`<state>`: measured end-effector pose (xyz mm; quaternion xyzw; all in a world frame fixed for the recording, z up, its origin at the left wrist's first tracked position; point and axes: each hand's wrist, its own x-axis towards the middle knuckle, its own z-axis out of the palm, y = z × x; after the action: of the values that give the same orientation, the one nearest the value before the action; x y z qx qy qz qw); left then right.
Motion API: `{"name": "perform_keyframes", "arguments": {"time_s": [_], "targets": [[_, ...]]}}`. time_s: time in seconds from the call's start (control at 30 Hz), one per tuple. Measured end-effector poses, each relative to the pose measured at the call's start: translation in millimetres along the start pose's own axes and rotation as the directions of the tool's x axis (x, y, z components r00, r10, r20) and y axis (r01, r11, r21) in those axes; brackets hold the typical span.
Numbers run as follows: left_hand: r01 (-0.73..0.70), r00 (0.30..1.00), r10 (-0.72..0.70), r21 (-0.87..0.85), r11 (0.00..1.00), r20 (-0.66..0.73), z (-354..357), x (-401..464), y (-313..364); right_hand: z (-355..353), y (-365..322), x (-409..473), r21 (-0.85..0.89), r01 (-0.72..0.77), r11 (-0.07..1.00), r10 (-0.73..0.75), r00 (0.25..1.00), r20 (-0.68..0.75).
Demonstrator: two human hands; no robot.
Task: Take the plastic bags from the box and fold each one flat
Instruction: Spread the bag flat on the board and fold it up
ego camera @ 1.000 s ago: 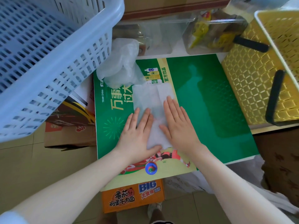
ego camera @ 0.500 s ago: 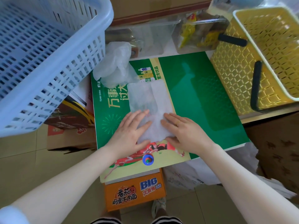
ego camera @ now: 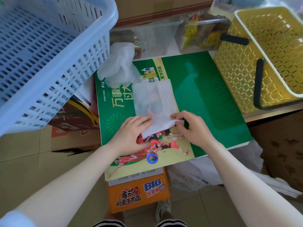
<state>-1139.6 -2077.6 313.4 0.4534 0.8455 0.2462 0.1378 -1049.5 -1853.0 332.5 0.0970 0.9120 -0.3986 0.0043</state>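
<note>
A thin white plastic bag (ego camera: 155,102) lies flattened in a long strip on the green printed carton (ego camera: 205,99). My left hand (ego camera: 131,133) holds the strip's near left corner, its fingers curled at the edge. My right hand (ego camera: 191,126) pinches the near right corner, which is lifted a little off the carton. A second, crumpled clear plastic bag (ego camera: 119,64) sits at the carton's far left corner, apart from both hands.
A blue slotted basket (ego camera: 49,54) looms at the left. A yellow basket (ego camera: 265,54) with black handles stands at the right. Clear boxes with snacks (ego camera: 201,31) sit behind the carton. An orange carton (ego camera: 139,190) and more plastic sheeting (ego camera: 193,176) lie below.
Both hands slid back from pressing flat on the bag to its near end. Their fingers have curled onto the near corners, and the near edge has come up off the carton.
</note>
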Motion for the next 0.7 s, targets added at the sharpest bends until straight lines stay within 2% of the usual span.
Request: {"name": "perform_keyframes", "arguments": {"time_s": [0.1, 0.2, 0.27, 0.37, 0.53, 0.7], "targets": [[0.03, 0.985, -0.068, -0.229, 0.973, -0.159, -5, -3, 2, -4, -10, -10, 0.127, -0.086, 0.988, 0.085, 0.996, 0.011], [0.174, 0.965, -0.234, -0.384, 0.907, -0.117, -10, -13, 15, -11, -20, -26, 0.276, -0.123, 0.953, 0.088, 0.987, 0.135], [0.26, 0.939, -0.33, -0.435, 0.862, -0.092, -11, -21, 25, -12, -21, -34, 0.284, -0.167, 0.944, 0.107, 0.971, 0.215], [0.349, 0.896, -0.438, -0.493, 0.797, -0.073, -9, -29, 36, -5, -20, -38, 0.297, -0.231, 0.927, 0.174, 0.963, 0.204], [0.39, 0.852, -0.505, -0.476, 0.788, -0.138, -11, -19, 44, 5, -28, -22, 0.243, -0.364, 0.899, 0.342, 0.931, 0.128], [0.467, 0.831, -0.534, -0.325, 0.822, -0.155, -12, 2, 37, 16, -29, 2, -0.018, -0.463, 0.886, 0.463, 0.887, -0.004]]}}
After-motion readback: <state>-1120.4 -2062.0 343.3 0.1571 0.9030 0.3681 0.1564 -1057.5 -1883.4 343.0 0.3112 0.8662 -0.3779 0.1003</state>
